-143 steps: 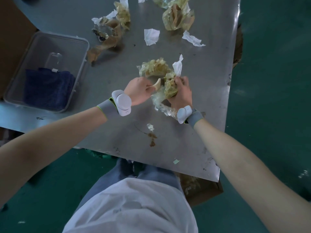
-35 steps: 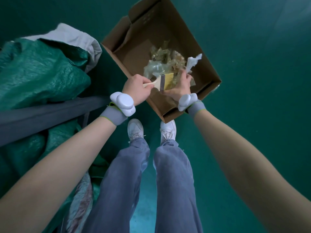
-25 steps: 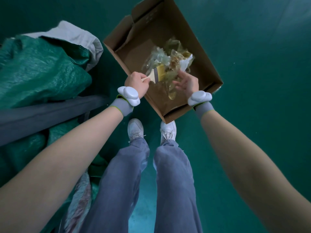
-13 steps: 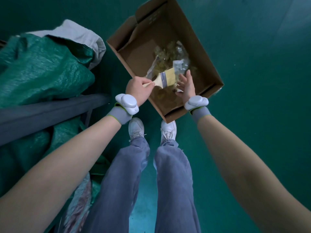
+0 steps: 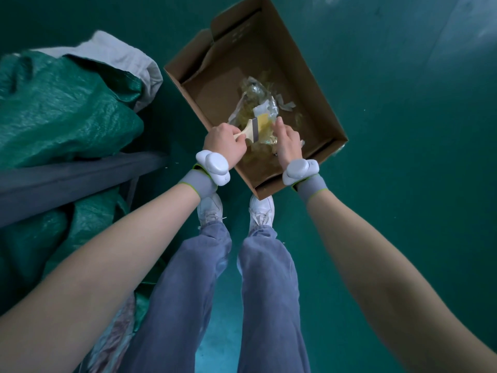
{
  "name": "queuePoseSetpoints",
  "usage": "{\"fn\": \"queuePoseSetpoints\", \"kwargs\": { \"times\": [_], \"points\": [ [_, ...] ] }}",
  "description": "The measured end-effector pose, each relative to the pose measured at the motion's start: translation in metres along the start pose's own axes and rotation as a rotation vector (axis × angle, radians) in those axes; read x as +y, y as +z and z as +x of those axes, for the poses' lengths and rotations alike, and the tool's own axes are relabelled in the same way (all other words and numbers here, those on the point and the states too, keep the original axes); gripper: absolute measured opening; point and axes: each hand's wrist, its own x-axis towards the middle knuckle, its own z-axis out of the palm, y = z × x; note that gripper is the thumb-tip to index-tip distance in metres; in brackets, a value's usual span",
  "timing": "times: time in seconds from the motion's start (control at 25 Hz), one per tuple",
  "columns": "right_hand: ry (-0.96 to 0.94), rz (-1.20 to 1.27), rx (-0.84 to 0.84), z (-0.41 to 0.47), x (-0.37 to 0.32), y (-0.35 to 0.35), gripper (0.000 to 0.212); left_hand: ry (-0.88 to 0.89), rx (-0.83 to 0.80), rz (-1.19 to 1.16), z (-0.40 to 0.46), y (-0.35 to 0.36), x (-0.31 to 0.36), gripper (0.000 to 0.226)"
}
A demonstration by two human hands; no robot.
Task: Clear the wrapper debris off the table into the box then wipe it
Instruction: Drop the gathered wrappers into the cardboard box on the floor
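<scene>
An open cardboard box stands on the green floor in front of my feet. Crumpled clear and yellowish wrapper debris lies on its bottom. My left hand is shut on the wooden handle of a small paintbrush, whose yellow bristles point right over the debris. My right hand hovers over the box beside the bristles, fingers apart and touching or nearly touching them, with nothing in its grip. The table top is out of view.
A dark grey table edge runs at the left, with a green tarp and a grey cloth bundled below and behind it. My legs and white shoes stand just short of the box. Green floor spreads to the right.
Since the table view, I have turned to the box. My right hand let the wrapper clump fall into the box, opened, and now sits against the brush bristles.
</scene>
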Motion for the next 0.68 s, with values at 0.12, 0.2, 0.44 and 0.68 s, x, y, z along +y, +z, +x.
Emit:
{"fn": "queuePoseSetpoints", "kwargs": {
  "times": [0.12,0.2,0.44,0.68],
  "points": [
    [-0.101,-0.112,0.134,0.001,0.003,0.000,0.043,-0.004,-0.009,-0.014,-0.002,0.004,0.000,0.022],
    [-0.120,-0.158,0.168,0.005,0.004,-0.003,0.034,0.006,-0.010,-0.010,-0.004,0.004,0.000,0.021],
    [-0.131,-0.054,0.109,0.003,0.005,-0.003,0.032,-0.048,0.002,-0.061,-0.004,0.000,-0.001,0.025],
    [-0.076,-0.064,0.176,-0.013,0.002,-0.006,0.030,-0.102,0.022,-0.102,-0.016,-0.015,-0.005,0.025]
  ]
}}
